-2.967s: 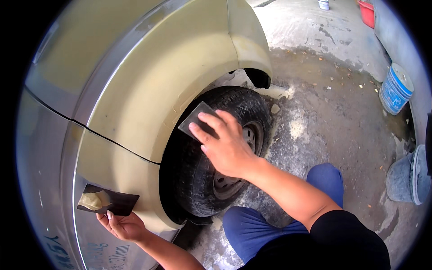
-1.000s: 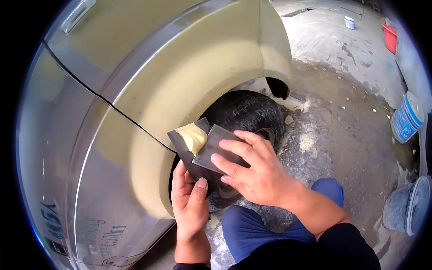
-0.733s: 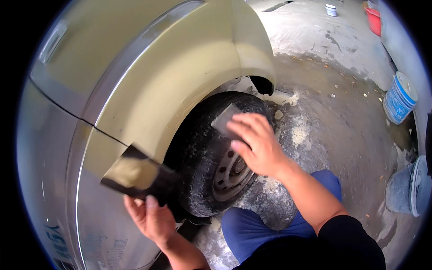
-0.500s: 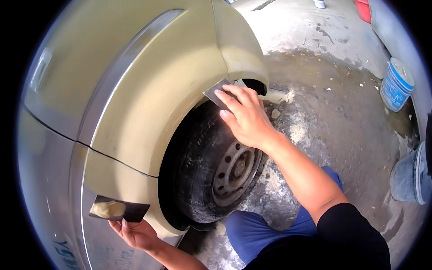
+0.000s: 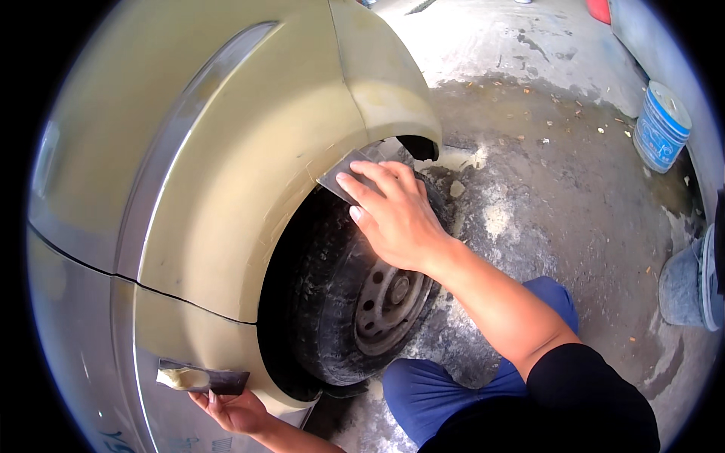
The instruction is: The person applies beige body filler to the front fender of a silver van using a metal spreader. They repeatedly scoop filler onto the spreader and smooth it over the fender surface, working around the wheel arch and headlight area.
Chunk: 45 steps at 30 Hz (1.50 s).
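from my remote seat i see the right hand [image 5: 396, 219] pinching a dark grey flat rectangular plate [image 5: 342, 180], fingers laid over its upper face, edge at the lip of the pale yellow-beige curved wheel arch [image 5: 204, 226]; can't tell if it's pressing. flat grip probably steadies it along the curve. left hand [image 5: 238, 412] pinches a black flat rectangular plate [image 5: 230, 383], thumb on the near side, low in front of the bodywork. cream-coloured paste [image 5: 183, 378] sits toward its left end; i'd judge the off-side grip keeps fingers clear. black rubber tyre [image 5: 317, 302] sits within the arch.
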{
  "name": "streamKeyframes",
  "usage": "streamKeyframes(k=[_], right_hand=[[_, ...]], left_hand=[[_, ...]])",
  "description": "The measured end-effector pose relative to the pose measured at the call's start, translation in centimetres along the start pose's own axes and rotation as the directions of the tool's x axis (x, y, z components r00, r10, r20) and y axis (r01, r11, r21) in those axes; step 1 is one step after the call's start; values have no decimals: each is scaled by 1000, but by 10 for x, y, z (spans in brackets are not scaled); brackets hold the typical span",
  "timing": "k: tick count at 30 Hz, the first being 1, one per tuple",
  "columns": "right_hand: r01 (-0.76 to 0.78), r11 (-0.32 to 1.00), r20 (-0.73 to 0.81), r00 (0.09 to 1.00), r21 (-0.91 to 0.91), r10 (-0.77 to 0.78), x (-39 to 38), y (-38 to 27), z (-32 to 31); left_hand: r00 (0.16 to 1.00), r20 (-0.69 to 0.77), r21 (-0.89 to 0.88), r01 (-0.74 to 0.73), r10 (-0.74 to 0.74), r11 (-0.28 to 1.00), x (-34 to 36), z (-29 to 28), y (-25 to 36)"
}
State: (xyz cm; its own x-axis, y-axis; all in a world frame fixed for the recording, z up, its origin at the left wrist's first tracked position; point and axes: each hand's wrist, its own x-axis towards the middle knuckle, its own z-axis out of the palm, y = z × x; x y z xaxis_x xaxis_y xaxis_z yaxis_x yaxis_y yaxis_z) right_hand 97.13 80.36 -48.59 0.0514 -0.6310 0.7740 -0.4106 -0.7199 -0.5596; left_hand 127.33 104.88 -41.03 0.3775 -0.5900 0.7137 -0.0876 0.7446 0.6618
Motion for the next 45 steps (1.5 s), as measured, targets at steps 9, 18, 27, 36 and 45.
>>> streamKeyframes(k=[9, 18, 27, 36, 45], right_hand=[[-19, 1000, 5, 1000, 14, 18, 2, -9, 7], [-45, 999, -82, 996, 31, 48, 19, 19, 5], [-26, 999, -76, 997, 38, 29, 0, 27, 5], [-61, 996, -53, 996, 64, 64, 0, 37, 14], [-52, 996, -88, 994, 78, 59, 11, 43, 13]], left_hand=[[1000, 17, -31, 15, -14, 999, 1, -7, 0], [997, 78, -36, 15, -12, 999, 1, -10, 1], [999, -35, 47, 2, -1, 999, 0, 0, 2], [1000, -5, 63, -8, 8, 998, 4, -13, 0], [995, -101, 83, -7, 15, 997, 3, -6, 0]])
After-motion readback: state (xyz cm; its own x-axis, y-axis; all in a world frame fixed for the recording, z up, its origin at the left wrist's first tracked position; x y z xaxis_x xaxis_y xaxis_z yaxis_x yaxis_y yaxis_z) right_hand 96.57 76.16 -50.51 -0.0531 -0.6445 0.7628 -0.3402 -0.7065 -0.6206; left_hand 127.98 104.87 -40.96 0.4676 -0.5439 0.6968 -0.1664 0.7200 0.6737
